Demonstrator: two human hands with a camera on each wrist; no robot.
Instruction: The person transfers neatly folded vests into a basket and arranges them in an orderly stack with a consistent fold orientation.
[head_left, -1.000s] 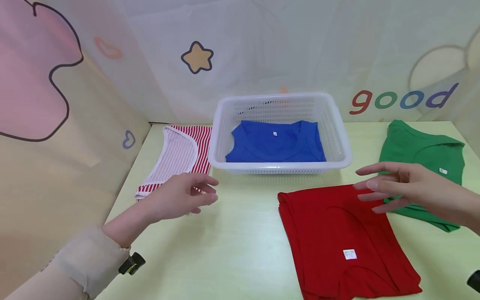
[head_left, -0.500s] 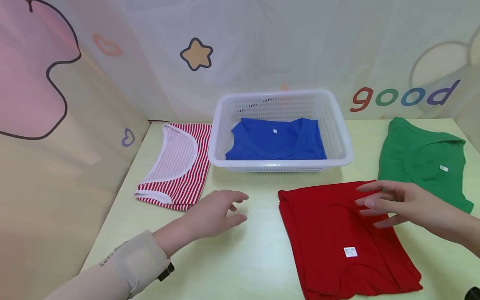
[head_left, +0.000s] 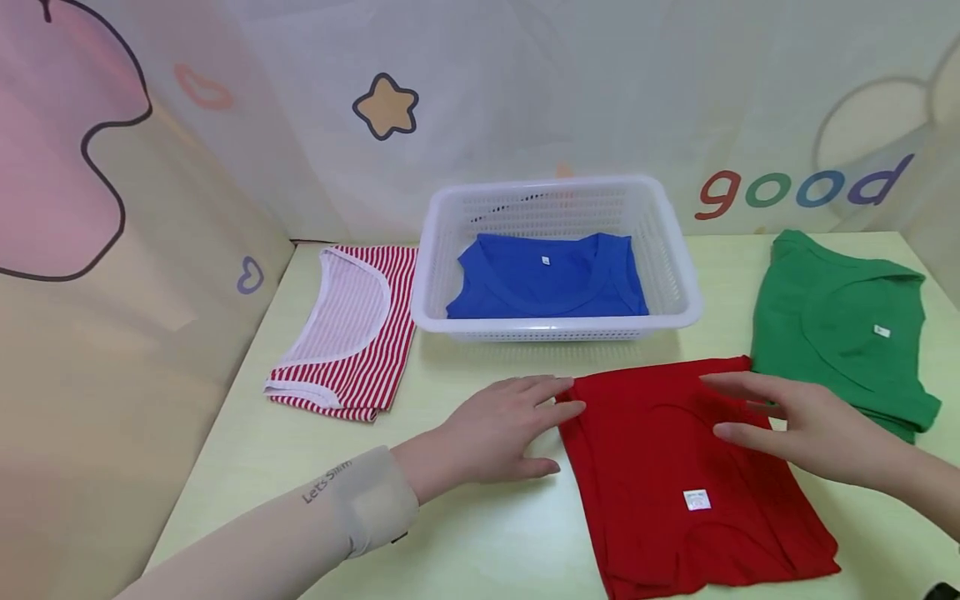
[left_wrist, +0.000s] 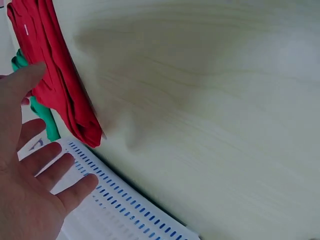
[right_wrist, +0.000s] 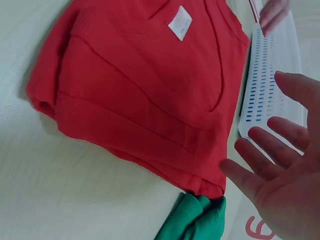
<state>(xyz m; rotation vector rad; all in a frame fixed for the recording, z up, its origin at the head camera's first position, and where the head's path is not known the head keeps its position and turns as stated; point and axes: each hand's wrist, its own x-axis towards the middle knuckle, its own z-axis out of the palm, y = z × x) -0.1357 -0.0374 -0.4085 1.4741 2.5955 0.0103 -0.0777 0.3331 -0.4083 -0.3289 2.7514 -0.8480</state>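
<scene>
A folded red tank top [head_left: 660, 467] with a small white label lies on the table at the front right. My left hand [head_left: 502, 429] is at its far left corner, fingers extended and overlapping the edge in the head view. Over its right side hovers my right hand [head_left: 802, 425], fingers loosely spread and holding nothing. In the left wrist view the left hand [left_wrist: 40, 175] shows spread fingers with nothing in them. The right wrist view has the right hand [right_wrist: 285, 160] with its palm facing the red cloth, the fingers apart.
Behind the red top stands a white plastic basket [head_left: 558, 327] with a folded blue tank top [head_left: 547, 283] inside. A red-and-white striped top [head_left: 375, 358] lies to its left. A green top [head_left: 840, 325] lies at the right, by the red one. A printed cloth wall rises behind.
My left hand has moved right, from beside the striped top to the red top's left corner. My right hand has come down slightly over the red top's right side.
</scene>
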